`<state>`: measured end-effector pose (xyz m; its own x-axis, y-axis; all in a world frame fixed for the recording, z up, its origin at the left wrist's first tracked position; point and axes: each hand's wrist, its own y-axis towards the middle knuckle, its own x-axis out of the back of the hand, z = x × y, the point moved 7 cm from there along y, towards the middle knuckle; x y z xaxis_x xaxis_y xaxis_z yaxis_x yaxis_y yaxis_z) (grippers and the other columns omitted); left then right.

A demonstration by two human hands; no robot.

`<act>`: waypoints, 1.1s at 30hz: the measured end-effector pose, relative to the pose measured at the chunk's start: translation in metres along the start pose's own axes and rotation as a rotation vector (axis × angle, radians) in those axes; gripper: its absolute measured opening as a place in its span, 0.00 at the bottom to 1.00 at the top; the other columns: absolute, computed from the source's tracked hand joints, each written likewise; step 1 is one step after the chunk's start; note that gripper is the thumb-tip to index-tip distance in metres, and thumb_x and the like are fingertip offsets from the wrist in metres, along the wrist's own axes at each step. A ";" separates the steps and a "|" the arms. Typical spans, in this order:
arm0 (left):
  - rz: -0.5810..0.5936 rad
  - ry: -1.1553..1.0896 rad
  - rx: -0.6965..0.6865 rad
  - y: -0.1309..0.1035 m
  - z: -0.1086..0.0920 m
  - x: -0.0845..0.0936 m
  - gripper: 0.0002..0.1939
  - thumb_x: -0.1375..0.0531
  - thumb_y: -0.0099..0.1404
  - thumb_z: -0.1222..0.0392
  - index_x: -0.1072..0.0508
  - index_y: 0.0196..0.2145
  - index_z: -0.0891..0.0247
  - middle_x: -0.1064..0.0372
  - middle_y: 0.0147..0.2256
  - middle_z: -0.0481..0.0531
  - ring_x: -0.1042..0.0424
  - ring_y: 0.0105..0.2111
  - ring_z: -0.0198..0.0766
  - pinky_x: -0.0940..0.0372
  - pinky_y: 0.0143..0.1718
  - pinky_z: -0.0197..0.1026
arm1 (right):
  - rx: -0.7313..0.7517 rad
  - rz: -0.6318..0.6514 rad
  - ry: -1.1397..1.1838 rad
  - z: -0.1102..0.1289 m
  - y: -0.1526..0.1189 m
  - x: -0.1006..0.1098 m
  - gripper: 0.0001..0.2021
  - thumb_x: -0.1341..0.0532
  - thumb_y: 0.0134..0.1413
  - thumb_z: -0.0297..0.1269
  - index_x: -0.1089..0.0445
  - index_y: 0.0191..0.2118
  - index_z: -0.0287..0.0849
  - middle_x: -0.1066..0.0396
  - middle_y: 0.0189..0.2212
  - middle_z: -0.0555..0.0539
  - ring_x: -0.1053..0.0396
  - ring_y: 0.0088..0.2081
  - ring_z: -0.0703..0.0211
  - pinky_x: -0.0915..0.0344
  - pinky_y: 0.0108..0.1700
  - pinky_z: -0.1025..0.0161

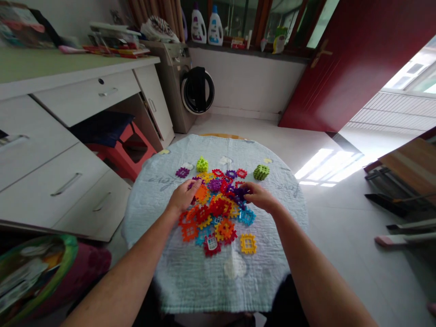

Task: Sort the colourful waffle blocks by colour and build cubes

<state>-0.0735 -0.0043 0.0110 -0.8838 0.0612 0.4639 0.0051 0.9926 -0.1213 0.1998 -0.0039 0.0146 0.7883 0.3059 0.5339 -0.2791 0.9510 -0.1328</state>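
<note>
Two green clusters stand out from the rest: a light green cluster (201, 164) at the back of the cloth-covered table (235, 295), and a dark green stack (261, 172) toward the back right, apart from everything else. These look like the done part — pieces of one colour brought together.

Far more appears left to do. The mixed pile (221, 206) in the middle of the table has red, orange, yellow, blue and purple notched pieces lying over one another, with no colour clearly separated. Around its edges a few lie loose: a purple piece (182, 172) at the back left, a red piece (241, 173) at the back, a blue piece (246, 216) on the right, and a yellow piece (248, 244) at the near right, flat on the cloth.

The right hand (259, 196) is at the pile's right side, its grip seemingly pinching some dark purple pieces (240, 193). The left hand (185, 195) is at the left edge, beside an orange piece (202, 194), fingers curved inward; whether its grip closes on anything I cannot tell. By this showing, the work is at an early stage — mostly unsorted.
</note>
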 end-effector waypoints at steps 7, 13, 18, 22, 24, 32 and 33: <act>0.058 0.133 -0.157 0.009 0.003 -0.007 0.20 0.48 0.58 0.56 0.29 0.46 0.61 0.30 0.46 0.53 0.32 0.47 0.43 0.38 0.52 0.45 | -0.085 -0.437 -0.345 -0.015 0.026 0.082 0.21 0.43 0.43 0.27 0.32 0.47 0.38 0.30 0.45 0.40 0.33 0.48 0.50 0.39 0.52 0.53; 0.085 0.526 -0.207 0.015 -0.005 -0.009 0.41 0.35 0.47 0.45 0.39 0.58 0.54 0.45 0.56 0.57 0.42 0.56 0.55 0.47 0.58 0.54 | -0.117 -0.433 -0.408 -0.067 0.063 0.106 0.49 0.31 0.33 0.33 0.55 0.63 0.30 0.45 0.58 0.27 0.44 0.58 0.41 0.46 0.56 0.52; -0.121 0.646 -0.263 0.077 -0.021 0.001 0.36 0.38 0.53 0.52 0.41 0.58 0.60 0.49 0.57 0.59 0.49 0.60 0.52 0.52 0.62 0.49 | -0.054 -0.321 -0.466 -0.084 0.075 0.092 0.40 0.34 0.37 0.32 0.45 0.60 0.38 0.36 0.50 0.38 0.35 0.50 0.48 0.40 0.52 0.55; 0.012 0.744 -0.273 0.132 -0.020 -0.015 0.44 0.37 0.47 0.63 0.47 0.61 0.65 0.49 0.58 0.60 0.46 0.60 0.47 0.46 0.59 0.42 | -0.060 -0.346 -0.543 -0.082 0.070 0.081 0.32 0.36 0.38 0.33 0.38 0.55 0.40 0.34 0.44 0.41 0.33 0.42 0.50 0.38 0.47 0.56; 0.113 0.825 -0.232 0.148 -0.015 -0.025 0.44 0.37 0.45 0.66 0.45 0.61 0.64 0.44 0.56 0.59 0.39 0.55 0.46 0.41 0.54 0.40 | -0.056 -0.362 -0.509 -0.081 0.065 0.078 0.32 0.35 0.36 0.34 0.37 0.53 0.41 0.33 0.40 0.43 0.33 0.40 0.51 0.37 0.46 0.55; 0.122 0.875 -0.165 0.140 -0.007 -0.020 0.35 0.34 0.41 0.57 0.33 0.50 0.59 0.32 0.43 0.54 0.29 0.38 0.45 0.37 0.36 0.40 | -0.120 -0.199 0.416 -0.051 0.032 0.045 0.33 0.30 0.32 0.42 0.40 0.48 0.45 0.30 0.32 0.51 0.31 0.32 0.57 0.33 0.33 0.60; 0.100 0.835 -0.175 0.134 -0.009 -0.015 0.34 0.34 0.41 0.56 0.33 0.49 0.59 0.31 0.42 0.54 0.30 0.37 0.44 0.37 0.35 0.39 | -0.120 -0.158 0.490 -0.040 0.028 0.036 0.32 0.29 0.32 0.42 0.40 0.46 0.45 0.30 0.32 0.51 0.31 0.31 0.59 0.34 0.31 0.62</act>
<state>-0.0550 0.1291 -0.0045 -0.2419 0.1384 0.9604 0.1975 0.9761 -0.0909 0.2427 0.0357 -0.0031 0.9876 0.1160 0.1062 -0.0940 0.9767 -0.1927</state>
